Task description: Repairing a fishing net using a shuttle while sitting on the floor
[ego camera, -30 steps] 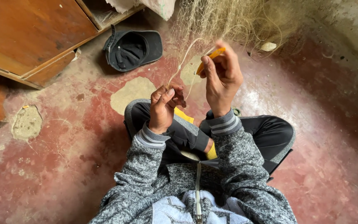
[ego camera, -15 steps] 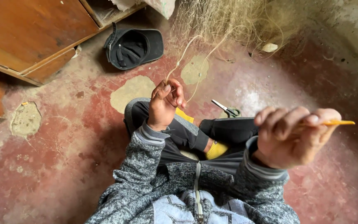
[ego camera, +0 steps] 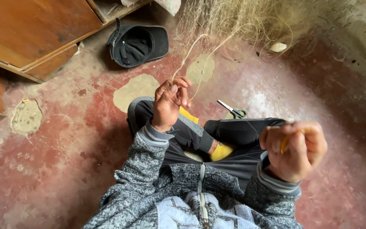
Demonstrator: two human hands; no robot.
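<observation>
Item: fishing net (ego camera: 238, 17), a pale tangled heap of fine monofilament at twelve o'clock on the floor, from which two light strands (ego camera: 195, 55) run down toward six o'clock into the left hand (ego camera: 170, 104). The strands look taut, which suggests the net is left bunched at a distance so the line can be drawn out tight for working. Left hand: raised in front of the knees, wrist cocked back, fingertips pinched closed on the strand ends. Right hand: (ego camera: 295, 148) swung out to four o'clock, well apart from the left, fist closed around a slim yellow netting needle (ego camera: 284, 142), of which only a sliver shows between the fingers; any twine running from it cannot be made out. Both forearms wear grey marled sleeves. Person sits cross-legged in dark trousers and yellow socks (ego camera: 221, 151). Small scissors (ego camera: 233, 110) lie on the floor just beyond the right knee, at about one o'clock from the lap, near either hand. Further out: a dark cap (ego camera: 138, 44) lying upturned at eleven o'clock, a wooden cabinet (ego camera: 34, 34) at ten o'clock, and a worn red concrete floor (ego camera: 56, 169) with bare patches.
</observation>
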